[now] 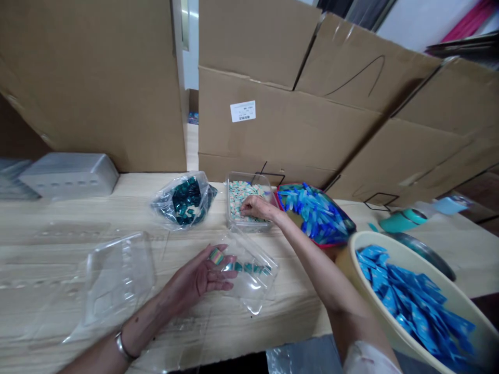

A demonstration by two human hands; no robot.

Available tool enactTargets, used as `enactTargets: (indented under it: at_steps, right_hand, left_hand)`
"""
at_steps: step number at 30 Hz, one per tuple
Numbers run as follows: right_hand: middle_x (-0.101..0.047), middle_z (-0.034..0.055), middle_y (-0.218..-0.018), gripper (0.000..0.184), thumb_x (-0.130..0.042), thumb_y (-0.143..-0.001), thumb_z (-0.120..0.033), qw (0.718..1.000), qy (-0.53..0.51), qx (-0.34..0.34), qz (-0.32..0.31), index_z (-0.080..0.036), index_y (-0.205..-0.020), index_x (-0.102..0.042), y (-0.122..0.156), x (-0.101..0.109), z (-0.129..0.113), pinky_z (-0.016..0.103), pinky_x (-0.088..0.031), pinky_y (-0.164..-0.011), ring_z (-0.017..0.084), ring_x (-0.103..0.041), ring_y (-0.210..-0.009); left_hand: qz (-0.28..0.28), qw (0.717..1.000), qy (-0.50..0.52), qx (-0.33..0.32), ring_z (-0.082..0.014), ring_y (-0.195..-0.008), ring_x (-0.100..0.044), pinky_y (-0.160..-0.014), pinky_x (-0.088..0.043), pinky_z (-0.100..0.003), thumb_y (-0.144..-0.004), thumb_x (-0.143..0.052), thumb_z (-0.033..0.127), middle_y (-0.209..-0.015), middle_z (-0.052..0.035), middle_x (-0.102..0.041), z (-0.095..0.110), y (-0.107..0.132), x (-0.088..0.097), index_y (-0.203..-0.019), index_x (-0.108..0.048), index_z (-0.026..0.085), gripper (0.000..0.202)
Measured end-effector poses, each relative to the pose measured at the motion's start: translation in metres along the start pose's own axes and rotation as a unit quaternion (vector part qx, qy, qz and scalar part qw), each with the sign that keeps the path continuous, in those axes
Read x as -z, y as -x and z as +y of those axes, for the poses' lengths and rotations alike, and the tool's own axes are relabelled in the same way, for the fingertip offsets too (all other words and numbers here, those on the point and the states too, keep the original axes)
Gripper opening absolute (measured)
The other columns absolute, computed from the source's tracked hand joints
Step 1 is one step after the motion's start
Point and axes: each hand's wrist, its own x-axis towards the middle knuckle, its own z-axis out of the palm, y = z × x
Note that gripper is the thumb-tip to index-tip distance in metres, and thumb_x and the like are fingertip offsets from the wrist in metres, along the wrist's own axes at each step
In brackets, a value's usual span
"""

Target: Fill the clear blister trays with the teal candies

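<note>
My left hand [200, 278] lies palm up on the wooden table [296, 306], fingers loosely curled, holding the edge of a clear plastic tray [253, 278] with a row of small teal pieces in it. A small striped piece [216, 255] rests at its fingertips. My right hand [255, 208] reaches into a clear plastic box [234, 179] of small pale multicoloured pieces, fingers bent down onto them in a pinch. What it grips is too small to make out.
A plastic bag of dark teal pieces [187, 200] lies left of the box. A red-rimmed tray of blue packets [315, 213] sits right of it, and a beige basin of blue packets [413, 296] at the near right. Empty clear trays [117, 280] lie left. Cardboard boxes [296, 124] stand behind.
</note>
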Motion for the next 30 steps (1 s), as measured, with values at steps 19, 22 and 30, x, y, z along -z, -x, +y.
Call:
enactTargets:
  at_steps: [19,22,30]
  right_hand:
    - [-0.063,0.0044,-0.081,0.016,-0.048,-0.082,-0.014,0.963,-0.084,0.138,0.216,-0.014,-0.083,-0.065,0.057,0.000,-0.066,0.024,-0.043,-0.068,0.013,-0.057,-0.075]
    - [-0.063,0.0071,-0.088,0.017,-0.047,-0.088,-0.017,0.952,-0.020,0.204,0.226,-0.015,-0.090,-0.063,0.091,-0.014,-0.111,0.027,-0.045,-0.073,0.016,-0.057,-0.082]
    - [-0.061,0.0102,-0.086,0.018,-0.044,-0.088,-0.011,0.936,0.246,0.153,0.200,-0.014,-0.085,-0.061,0.106,-0.063,-0.155,0.033,-0.043,-0.067,0.021,-0.052,-0.078]
  left_hand:
    - [-0.048,0.997,0.048,-0.036,-0.0295,-0.105,-0.060,-0.095,-0.041,-0.046,-0.089,-0.046,0.039,-0.123,-0.0135,-0.057,0.000,-0.003,0.006,-0.121,-0.050,0.020,0.038]
    - [-0.063,0.995,0.063,-0.039,-0.0251,-0.098,-0.063,-0.094,-0.041,-0.043,-0.089,-0.045,0.039,-0.112,-0.0115,-0.062,-0.001,-0.003,0.006,-0.115,-0.055,0.017,0.035]
    - [-0.055,0.992,0.089,-0.066,-0.0140,-0.084,-0.062,-0.076,-0.049,-0.027,-0.091,-0.044,0.034,-0.107,-0.0072,-0.062,-0.007,-0.004,0.007,-0.116,-0.056,0.019,0.031]
